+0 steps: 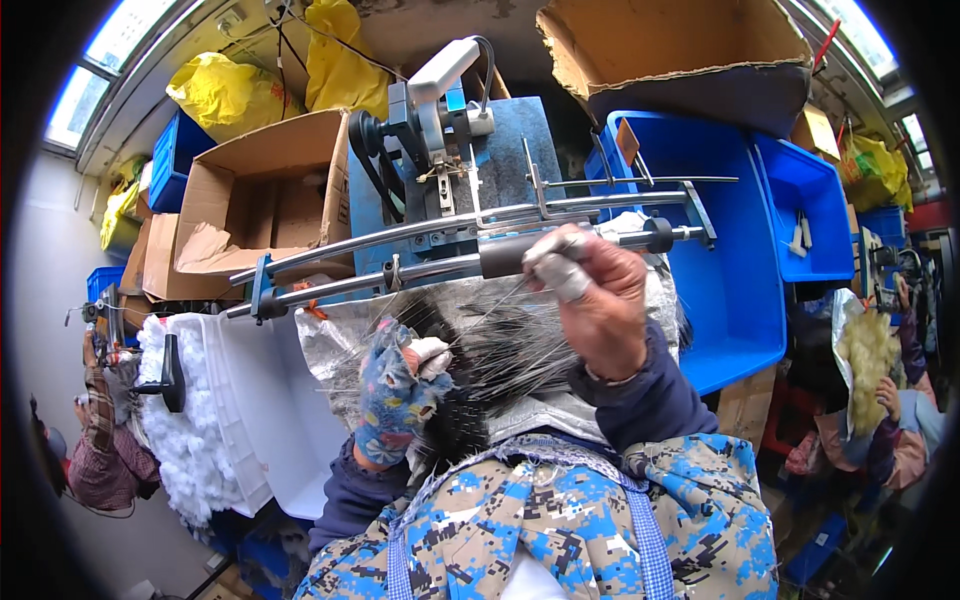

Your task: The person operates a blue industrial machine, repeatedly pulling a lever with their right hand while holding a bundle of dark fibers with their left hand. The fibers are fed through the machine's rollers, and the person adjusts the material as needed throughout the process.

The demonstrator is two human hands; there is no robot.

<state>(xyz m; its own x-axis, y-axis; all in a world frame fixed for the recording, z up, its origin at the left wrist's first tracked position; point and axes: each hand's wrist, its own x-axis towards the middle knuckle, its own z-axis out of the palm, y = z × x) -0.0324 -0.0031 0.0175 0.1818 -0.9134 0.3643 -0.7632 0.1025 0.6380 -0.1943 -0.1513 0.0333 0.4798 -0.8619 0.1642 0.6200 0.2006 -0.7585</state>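
My left hand [393, 390], in a worn blue patterned glove with a white-wrapped fingertip, is closed beside a bundle of black fibres [462, 425]. What lies inside its fingers is hidden. My right hand [603, 305] is raised in a pinch just in front of the machine's grey roller [508, 254], with white tape around its fingers. Whatever that pinch holds is too small to name. Between both hands, many thin, stiff dark-and-pale strands [515, 335] spread over a silvery sheet [335, 345] on my lap.
Ahead stands a blue machine [520, 130] with two long metal rods [370, 240] across its front. Blue bins [725, 340] flank it on the right, an open cardboard box [270, 190] on the left. White fluff [185, 430] lies beside a white tub [290, 420]. Other people work at both sides.
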